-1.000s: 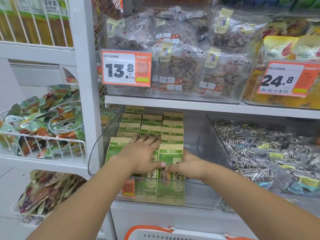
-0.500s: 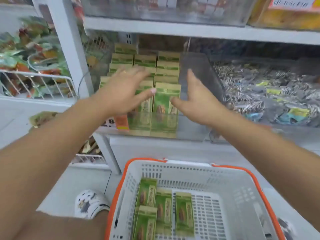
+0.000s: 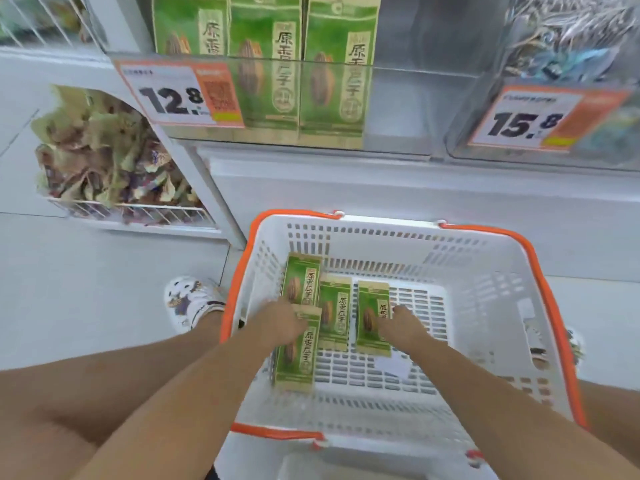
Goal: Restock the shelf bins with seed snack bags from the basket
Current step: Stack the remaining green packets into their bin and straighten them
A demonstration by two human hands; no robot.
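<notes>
Bags reached for in the basket

The left hand (image 3: 278, 322) is laid on the near-left bag (image 3: 296, 355), the right hand (image 3: 403, 327) on the right bag (image 3: 372, 318); whether fingers are spread or pinching cannot be told. Four bags are left flat in the basket (image 3: 540, 292), presumably for lifting to the far bin (image 3: 398, 109).
</notes>
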